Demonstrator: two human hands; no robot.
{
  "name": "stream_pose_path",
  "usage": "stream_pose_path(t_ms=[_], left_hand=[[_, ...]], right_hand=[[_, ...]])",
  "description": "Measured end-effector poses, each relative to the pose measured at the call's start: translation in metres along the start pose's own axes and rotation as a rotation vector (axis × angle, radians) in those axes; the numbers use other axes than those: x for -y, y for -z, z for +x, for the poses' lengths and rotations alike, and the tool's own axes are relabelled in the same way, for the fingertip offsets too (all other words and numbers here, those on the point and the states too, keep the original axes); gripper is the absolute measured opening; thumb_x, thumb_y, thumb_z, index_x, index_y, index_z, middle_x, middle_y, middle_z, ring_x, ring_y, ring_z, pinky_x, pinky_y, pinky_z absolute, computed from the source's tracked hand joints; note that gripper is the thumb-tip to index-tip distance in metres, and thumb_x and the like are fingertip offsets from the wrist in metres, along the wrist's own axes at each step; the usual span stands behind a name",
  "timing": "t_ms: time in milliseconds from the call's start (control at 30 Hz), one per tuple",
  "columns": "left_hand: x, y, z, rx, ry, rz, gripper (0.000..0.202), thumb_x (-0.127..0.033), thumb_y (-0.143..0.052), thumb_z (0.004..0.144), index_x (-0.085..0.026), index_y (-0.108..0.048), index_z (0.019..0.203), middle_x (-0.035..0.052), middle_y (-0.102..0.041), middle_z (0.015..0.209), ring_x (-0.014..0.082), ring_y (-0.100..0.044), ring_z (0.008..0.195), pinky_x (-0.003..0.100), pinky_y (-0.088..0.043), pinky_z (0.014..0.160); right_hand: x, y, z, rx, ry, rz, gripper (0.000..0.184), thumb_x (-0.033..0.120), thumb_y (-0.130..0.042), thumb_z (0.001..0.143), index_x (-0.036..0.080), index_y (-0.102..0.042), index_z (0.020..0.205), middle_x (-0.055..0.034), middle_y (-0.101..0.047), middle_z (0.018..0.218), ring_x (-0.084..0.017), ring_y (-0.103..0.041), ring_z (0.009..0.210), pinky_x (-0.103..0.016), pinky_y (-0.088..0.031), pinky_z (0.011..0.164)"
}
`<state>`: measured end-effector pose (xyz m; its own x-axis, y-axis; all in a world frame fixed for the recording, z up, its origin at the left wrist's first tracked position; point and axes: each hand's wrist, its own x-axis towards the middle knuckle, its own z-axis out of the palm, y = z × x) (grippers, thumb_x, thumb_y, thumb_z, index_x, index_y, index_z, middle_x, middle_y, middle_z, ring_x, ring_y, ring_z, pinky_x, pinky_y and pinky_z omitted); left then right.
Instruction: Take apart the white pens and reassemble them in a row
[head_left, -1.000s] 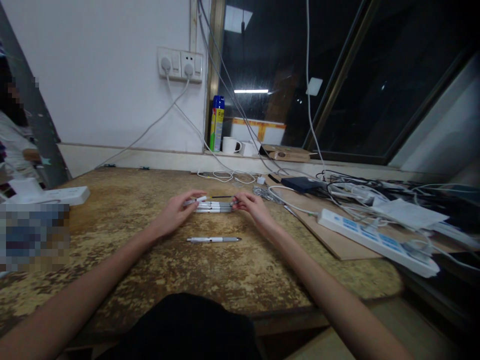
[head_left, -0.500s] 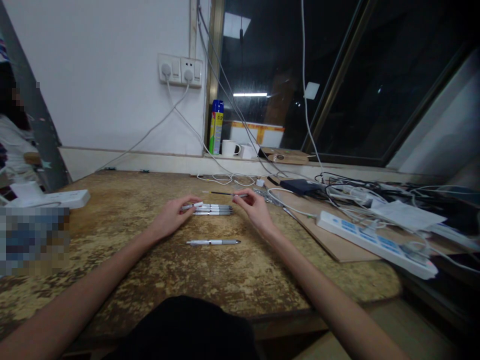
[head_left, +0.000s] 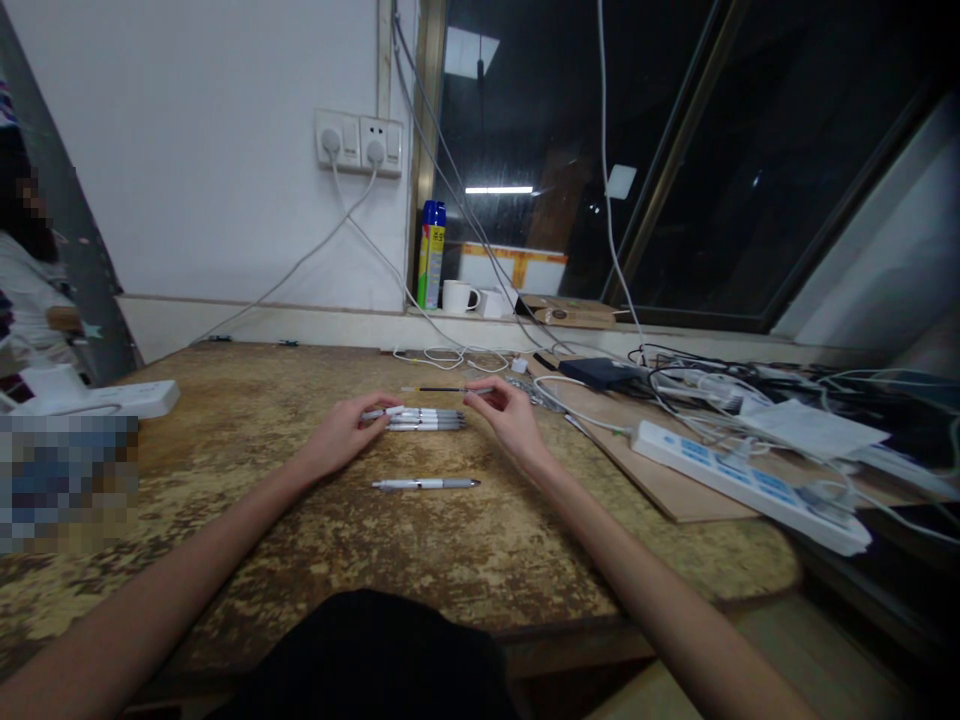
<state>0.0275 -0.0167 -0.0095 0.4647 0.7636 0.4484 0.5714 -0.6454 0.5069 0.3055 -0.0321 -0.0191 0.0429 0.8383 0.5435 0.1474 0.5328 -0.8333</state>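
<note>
My left hand is closed on a white pen barrel, whose open end points right. In the fingers of my right hand is the grey front part of a pen, mostly covered, and a thin dark refill sticks out of it to the left with a pale tail end. Between my hands several white-and-grey pens lie side by side on the worn wooden table. Nearer to me, a single white-and-grey pen lies apart, its tip to the right.
A white power strip and a brown board lie at the right, beside tangled cables. Along the window ledge stand a spray can and a white mug. Another person is at the far left.
My right hand has shifted the refill very slightly left and tilted it nearer to level. My left hand and the pens on the table stay as they were.
</note>
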Motion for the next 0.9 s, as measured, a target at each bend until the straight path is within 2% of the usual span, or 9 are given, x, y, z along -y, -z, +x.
stream_pose_path(t_ms=[267,567,900], left_hand=[[0.0035,-0.0012,-0.001,0.009,0.005,-0.005,0.036,-0.041,-0.052,0.097,-0.021,-0.072,0.121,0.0064,-0.076,0.119,0.026,-0.07,0.104,0.036,-0.051,0.094],[0.004,-0.0009,-0.0005,0.029,-0.022,0.02,0.034,-0.039,-0.051,0.098,-0.022,-0.071,0.121,0.0059,-0.076,0.119,0.0261,-0.07,0.105,0.037,-0.05,0.095],[0.0085,-0.0024,-0.0013,0.041,-0.038,0.016,0.035,-0.04,-0.051,0.099,-0.022,-0.07,0.122,0.0062,-0.075,0.122,0.0266,-0.069,0.107,0.038,-0.05,0.098]], right_hand=[[0.0025,0.0004,0.0004,-0.017,-0.038,-0.005,0.035,0.052,-0.074,0.082,0.018,-0.075,0.086,-0.0064,-0.075,0.08,-0.022,-0.07,0.079,-0.036,-0.055,0.082],[-0.0002,0.0018,0.0002,-0.074,-0.187,0.172,0.043,0.061,-0.076,0.076,0.018,-0.074,0.077,-0.0078,-0.076,0.088,-0.019,-0.068,0.07,-0.033,-0.056,0.073],[0.0026,0.0018,0.0,-0.087,-0.226,0.18,0.047,0.061,-0.075,0.076,0.015,-0.074,0.07,-0.0088,-0.074,0.076,-0.015,-0.064,0.059,-0.03,-0.053,0.065]])
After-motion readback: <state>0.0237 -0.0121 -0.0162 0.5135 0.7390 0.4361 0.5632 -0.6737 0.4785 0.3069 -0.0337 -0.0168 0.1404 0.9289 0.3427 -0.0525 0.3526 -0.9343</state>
